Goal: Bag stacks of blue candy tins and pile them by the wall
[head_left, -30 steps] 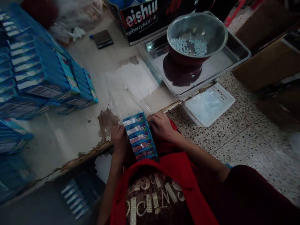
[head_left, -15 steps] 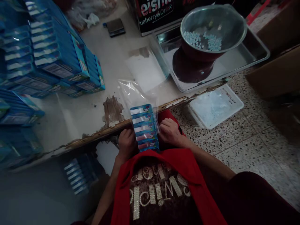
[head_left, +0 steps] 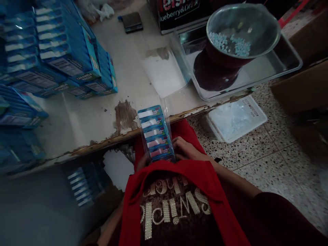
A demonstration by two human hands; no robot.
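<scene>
A row of several small blue candy boxes (head_left: pixel 155 132) lies in a clear plastic bag (head_left: pixel 166 110), its far end over the worn table edge and its near end at my red apron. Curled fingers of my right hand (head_left: pixel 185 148) grip the bagged row low on its right side. At its lower left is my left hand (head_left: pixel 143 162), largely covered by the apron and dim, so its fingers do not show.
Stacked blue candy boxes (head_left: pixel 64 58) fill the table's left. A metal bowl (head_left: pixel 243 20) with light blue pieces stands in a clear tray (head_left: pixel 287 68) at right. White paper (head_left: pixel 165 75) and a dark scale-like device (head_left: pixel 132 23) lie behind. Below sits a white basket (head_left: pixel 237 118).
The bag's loose far end, spread over the table before, is now drawn in around the boxes. The row reaches slightly farther onto the table. My left hand has dropped lower, behind the apron.
</scene>
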